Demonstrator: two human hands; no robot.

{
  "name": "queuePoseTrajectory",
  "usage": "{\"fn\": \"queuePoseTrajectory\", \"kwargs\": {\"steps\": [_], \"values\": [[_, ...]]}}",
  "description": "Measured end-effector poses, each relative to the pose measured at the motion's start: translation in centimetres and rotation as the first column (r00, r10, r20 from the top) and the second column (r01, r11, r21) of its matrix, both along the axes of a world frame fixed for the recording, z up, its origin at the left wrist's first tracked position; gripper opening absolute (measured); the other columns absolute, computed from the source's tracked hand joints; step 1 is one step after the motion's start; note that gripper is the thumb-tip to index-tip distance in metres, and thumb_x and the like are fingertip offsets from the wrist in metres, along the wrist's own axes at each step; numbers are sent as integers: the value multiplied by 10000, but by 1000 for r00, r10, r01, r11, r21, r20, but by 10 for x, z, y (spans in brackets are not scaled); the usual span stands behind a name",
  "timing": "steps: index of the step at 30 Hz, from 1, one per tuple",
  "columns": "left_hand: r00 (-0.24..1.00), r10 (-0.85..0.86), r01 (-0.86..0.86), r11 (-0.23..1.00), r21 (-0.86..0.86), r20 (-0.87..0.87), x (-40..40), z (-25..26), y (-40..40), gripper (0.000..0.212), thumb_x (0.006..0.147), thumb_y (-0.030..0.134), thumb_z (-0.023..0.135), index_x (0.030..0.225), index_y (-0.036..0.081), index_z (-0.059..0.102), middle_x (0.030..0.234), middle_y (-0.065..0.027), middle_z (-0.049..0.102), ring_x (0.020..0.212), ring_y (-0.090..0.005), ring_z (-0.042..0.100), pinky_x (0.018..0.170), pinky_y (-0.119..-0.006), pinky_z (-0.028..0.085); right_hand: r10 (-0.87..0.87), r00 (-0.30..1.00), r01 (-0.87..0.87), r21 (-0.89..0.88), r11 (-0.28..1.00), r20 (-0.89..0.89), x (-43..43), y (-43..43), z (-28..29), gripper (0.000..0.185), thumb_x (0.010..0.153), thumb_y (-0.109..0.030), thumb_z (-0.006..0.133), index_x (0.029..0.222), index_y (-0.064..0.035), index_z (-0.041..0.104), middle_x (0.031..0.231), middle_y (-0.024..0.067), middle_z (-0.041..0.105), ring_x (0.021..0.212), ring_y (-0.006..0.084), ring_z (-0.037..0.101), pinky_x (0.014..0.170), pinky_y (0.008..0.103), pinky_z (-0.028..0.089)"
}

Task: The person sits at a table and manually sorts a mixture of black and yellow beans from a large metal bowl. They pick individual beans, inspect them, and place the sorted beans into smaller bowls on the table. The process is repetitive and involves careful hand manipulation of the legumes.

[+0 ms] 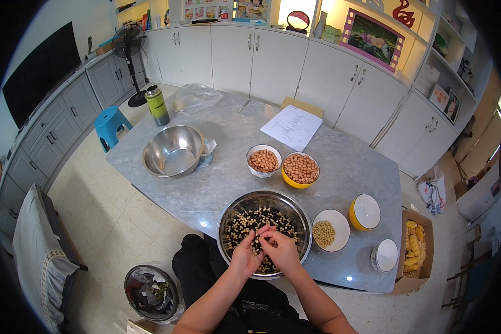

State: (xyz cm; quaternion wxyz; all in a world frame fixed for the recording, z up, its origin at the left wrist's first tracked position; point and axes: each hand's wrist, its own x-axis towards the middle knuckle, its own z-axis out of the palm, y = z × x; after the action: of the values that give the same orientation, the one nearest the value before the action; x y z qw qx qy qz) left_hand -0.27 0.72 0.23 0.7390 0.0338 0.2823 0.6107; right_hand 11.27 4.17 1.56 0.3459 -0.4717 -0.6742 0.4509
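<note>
A steel bowl (306, 221) of mixed black and pale beans (242, 221) sits at the table's near edge. Above it, my left hand (247, 255) is cupped and holds a small heap of the mixed beans (256, 246). The fingertips of my right hand (283, 249) reach into that heap; whether they grip a single bean is too small to tell. To the right stands a white-lined bowl (340, 227) partly filled with pale beans (323, 234).
Two bowls of reddish-brown nuts or beans (263, 161) (300, 168) stand behind. On the right are a yellow bowl (365, 213), a small white bowl (386, 255) and a corn box (430, 250). A steel basin (173, 152), bottle (157, 106) and papers (292, 125) lie farther back; a bin (152, 294) stands lower left.
</note>
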Motion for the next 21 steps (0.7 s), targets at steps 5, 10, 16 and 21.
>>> {"fn": "queuePoseTrajectory", "kwargs": {"steps": [5, 10, 16, 21], "values": [[998, 50, -48, 998, -32, 48, 1, 3, 1, 430, 1004, 279, 324, 1271, -19, 479, 1300, -124, 504, 1198, -215, 475, 1002, -344, 399, -92, 926, 30, -172, 985, -366, 4, 4, 1, 100, 841, -86, 644, 913, -17, 636, 678, -18, 588, 594, 47, 518, 528, 197, 407], [977, 76, -85, 996, 39, 198, 0, 0, 2, 445, 1002, 237, 322, 1250, -116, 431, 1302, -224, 471, 1268, -336, 415, 1093, -417, 345, -324, 902, 285, -171, 943, -285, 54, 33, 2, 107, 868, -121, 623, 909, -23, 610, 721, -7, 589, 636, 57, 532, 575, 210, 429], [976, 97, -103, 995, 19, 197, 0, 4, 2, 448, 1003, 234, 318, 1249, -124, 427, 1302, -251, 460, 1270, -369, 405, 1087, -416, 353, -523, 839, 494, 189, 849, 153, 117, 60, -5, 91, 771, -68, 636, 826, -7, 598, 715, 106, 611, 652, 187, 588, 631, 314, 475], [973, 96, -104, 994, 28, 209, 0, 1, 2, 452, 1003, 233, 315, 1260, -122, 422, 1323, -254, 443, 1269, -369, 406, 1082, -413, 360, -444, 837, 192, 590, 784, 319, 126, 58, -10, 129, 712, -37, 619, 838, -12, 625, 883, 160, 636, 849, 314, 605, 769, 407, 474]]}}
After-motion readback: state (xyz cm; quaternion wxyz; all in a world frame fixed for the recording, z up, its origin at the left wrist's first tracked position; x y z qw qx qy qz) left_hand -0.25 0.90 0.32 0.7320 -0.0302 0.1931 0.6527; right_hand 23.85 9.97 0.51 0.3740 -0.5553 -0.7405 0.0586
